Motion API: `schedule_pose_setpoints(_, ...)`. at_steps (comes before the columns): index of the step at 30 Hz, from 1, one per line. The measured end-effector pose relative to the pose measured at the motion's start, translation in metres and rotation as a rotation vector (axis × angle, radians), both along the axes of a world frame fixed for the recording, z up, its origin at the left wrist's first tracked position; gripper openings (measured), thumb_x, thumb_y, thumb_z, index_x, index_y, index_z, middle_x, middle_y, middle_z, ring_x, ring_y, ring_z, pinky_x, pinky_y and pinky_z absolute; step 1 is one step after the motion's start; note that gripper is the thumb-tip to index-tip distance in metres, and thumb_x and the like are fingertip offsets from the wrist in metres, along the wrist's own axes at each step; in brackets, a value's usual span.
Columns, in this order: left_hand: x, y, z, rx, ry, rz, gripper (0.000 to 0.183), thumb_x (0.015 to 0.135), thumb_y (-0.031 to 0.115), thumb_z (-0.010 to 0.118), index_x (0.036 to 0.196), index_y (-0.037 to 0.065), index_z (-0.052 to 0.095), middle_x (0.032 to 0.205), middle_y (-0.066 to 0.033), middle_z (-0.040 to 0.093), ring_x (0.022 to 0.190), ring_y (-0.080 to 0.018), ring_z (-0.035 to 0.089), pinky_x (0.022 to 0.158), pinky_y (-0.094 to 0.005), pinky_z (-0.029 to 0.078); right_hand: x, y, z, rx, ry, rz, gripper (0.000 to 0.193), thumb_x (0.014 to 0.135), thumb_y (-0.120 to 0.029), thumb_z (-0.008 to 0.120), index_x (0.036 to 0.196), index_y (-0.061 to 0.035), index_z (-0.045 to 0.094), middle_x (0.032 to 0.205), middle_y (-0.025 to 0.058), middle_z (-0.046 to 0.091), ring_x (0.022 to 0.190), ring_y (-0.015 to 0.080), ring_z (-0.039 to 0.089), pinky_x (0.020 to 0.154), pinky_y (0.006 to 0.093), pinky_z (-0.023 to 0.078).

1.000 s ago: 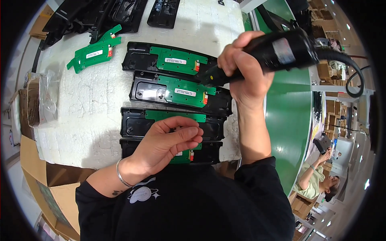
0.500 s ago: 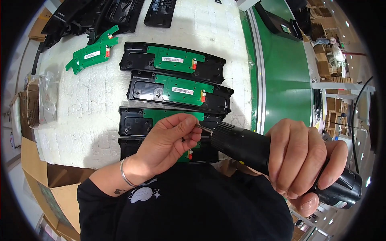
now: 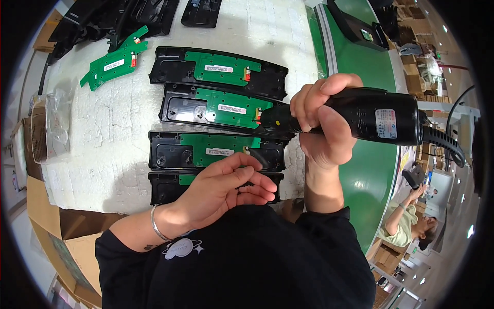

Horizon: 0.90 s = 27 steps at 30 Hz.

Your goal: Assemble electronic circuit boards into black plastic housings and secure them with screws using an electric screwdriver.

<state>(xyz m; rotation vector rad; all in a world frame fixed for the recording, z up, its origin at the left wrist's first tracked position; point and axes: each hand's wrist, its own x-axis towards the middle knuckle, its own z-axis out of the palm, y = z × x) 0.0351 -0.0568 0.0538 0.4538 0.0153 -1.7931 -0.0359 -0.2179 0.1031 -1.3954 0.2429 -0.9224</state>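
Observation:
My right hand (image 3: 327, 116) grips a black corded electric screwdriver (image 3: 406, 121). Its nose is over the right end of the second black panel (image 3: 185, 110) from the top, beside a red-and-white connector; the bit's tip cannot be made out. That panel carries a green circuit board (image 3: 216, 121). My left hand (image 3: 221, 188) is loosely curled over the third panel (image 3: 164, 154) and the lowest panel (image 3: 162, 190), thumb and forefinger close together. What they hold, if anything, is hidden. The top panel (image 3: 170, 69) also has a green board on it.
Loose green boards (image 3: 110, 64) lie at the far left of the white foam surface (image 3: 103, 139), near black housings (image 3: 123, 18). A cardboard box (image 3: 46, 206) stands at the near left. A green bench (image 3: 365, 103) is on the right. Another person (image 3: 406, 221) shows at the right.
My right hand has swung the screwdriver away from my left fingers, up to the second panel, turning its body level. My left hand has moved slightly right, its fingers loosening.

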Motion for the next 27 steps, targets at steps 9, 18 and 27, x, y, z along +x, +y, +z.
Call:
schedule_pose_setpoints(9, 0.005, -0.002, 0.006, 0.109, -0.126, 0.034, 0.018, 0.088, 0.014, 0.054, 0.101, 0.002, 0.057, 0.092, -0.0063, 0.061, 0.082, -0.0115, 0.059, 0.074, -0.0221, 0.049, 0.001, -0.008, -0.009, 0.027, -0.057, 0.181, 0.024, 0.068, 0.006, 0.053, 0.089, 0.0006, 0.042, 0.062, 0.0060, 0.049, 0.050, 0.0088, 0.046, 0.047, 0.0219, 0.040)
schedule_pose_setpoints(18, 0.004, -0.002, -0.008, 0.116, 0.005, 0.193, 0.017, 0.087, 0.011, 0.055, 0.101, 0.002, 0.058, 0.090, -0.0048, 0.060, 0.079, -0.0095, 0.058, 0.070, -0.0194, 0.049, 0.001, 0.003, 0.003, -0.015, -0.015, 0.116, 0.022, 0.069, 0.000, 0.053, 0.088, -0.0039, 0.043, 0.059, 0.0048, 0.045, 0.046, 0.0099, 0.039, 0.045, 0.0247, 0.035)
schedule_pose_setpoints(27, -0.003, -0.009, -0.010, 0.067, 0.101, 0.223, 0.015, 0.088, 0.016, 0.054, 0.098, 0.005, 0.059, 0.088, -0.0028, 0.060, 0.078, -0.0090, 0.058, 0.069, -0.0198, 0.049, -0.036, 0.016, 0.060, -0.142, -0.387, 0.423, 0.026, 0.069, -0.005, 0.066, 0.082, -0.0103, 0.044, 0.056, -0.0021, 0.055, 0.044, 0.0057, 0.053, 0.046, 0.0149, 0.046)
